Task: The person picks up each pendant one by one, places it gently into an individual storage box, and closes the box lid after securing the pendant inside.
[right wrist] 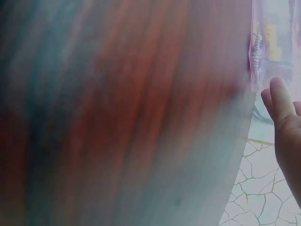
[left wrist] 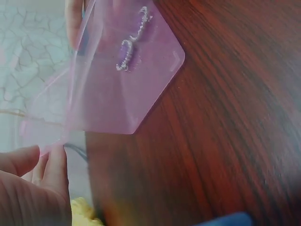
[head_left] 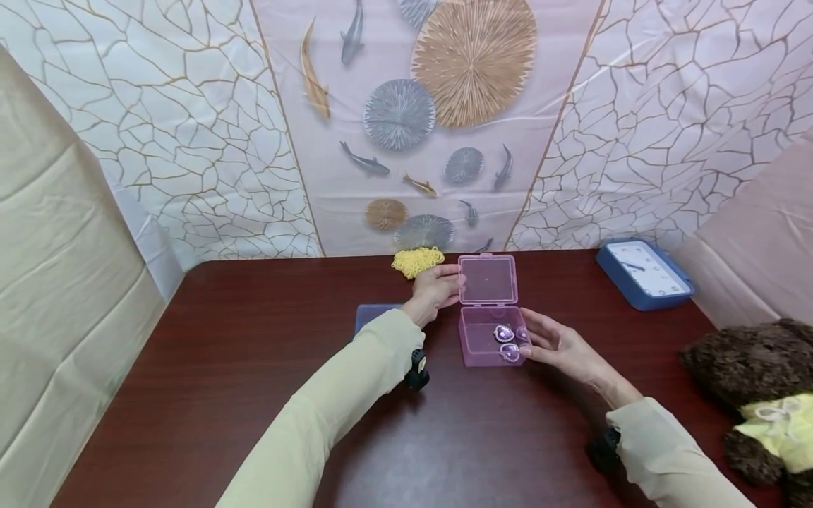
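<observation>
A clear pink plastic box [head_left: 478,343] stands on the table with its hinged lid [head_left: 488,280] raised upright at the back. Inside lie several purple heart-shaped gems [head_left: 504,334] with beaded silvery edges. My left hand [head_left: 437,289] pinches the lid at its left edge; the left wrist view shows the thumb and fingers [left wrist: 56,172] meeting on it. On the opposite side, my right hand [head_left: 562,346] holds the box's right wall, thumb by the front corner and fingers farther back. Only part of the right hand [right wrist: 288,127] shows in the right wrist view.
Yellow cord [head_left: 418,262] lies bunched against the back wall. A blue flat object [head_left: 375,315] is partly hidden under the left forearm. At the back right is a blue-framed clock [head_left: 646,268]; a brown plush toy [head_left: 749,360] in yellow sits at the right.
</observation>
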Demonstrator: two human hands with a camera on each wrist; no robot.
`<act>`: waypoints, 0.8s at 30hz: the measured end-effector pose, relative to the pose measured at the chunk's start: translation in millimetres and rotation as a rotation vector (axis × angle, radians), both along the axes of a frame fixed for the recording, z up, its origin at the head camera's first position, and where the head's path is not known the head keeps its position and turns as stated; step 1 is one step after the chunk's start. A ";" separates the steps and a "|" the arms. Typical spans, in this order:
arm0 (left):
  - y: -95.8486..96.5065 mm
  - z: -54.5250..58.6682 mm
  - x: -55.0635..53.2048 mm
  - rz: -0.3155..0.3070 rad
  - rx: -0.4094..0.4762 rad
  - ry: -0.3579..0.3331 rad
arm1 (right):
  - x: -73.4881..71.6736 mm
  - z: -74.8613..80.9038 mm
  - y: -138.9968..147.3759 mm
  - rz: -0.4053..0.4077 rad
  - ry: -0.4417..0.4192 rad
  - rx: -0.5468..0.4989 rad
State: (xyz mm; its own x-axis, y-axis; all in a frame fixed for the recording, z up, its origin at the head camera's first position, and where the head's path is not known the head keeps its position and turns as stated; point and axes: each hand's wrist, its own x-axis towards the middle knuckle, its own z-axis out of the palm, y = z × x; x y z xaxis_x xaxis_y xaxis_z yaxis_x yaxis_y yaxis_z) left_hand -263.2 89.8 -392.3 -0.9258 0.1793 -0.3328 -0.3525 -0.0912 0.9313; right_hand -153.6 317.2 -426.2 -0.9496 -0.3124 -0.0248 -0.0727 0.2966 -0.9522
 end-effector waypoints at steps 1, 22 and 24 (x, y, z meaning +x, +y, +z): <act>-0.4 1.8 2.6 -0.003 -0.008 0.020 | 0.9 0.4 0.2 -0.006 0.000 0.006; -9.1 -18.5 96.2 -0.031 -0.091 0.304 | 4.1 3.7 -11.4 -0.131 -0.017 0.029; -8.1 -24.4 99.9 -0.010 -0.053 0.298 | 4.4 1.8 -10.2 -0.120 -0.059 -0.022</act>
State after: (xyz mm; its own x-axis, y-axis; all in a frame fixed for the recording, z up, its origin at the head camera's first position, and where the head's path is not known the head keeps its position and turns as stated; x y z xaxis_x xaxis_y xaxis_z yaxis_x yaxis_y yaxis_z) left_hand -163.2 81.7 -416.6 -0.9823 0.1788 -0.0563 -0.0640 -0.0376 0.9972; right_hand -149.2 307.0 -424.4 -0.9773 -0.1977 -0.0761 0.0184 0.2784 -0.9603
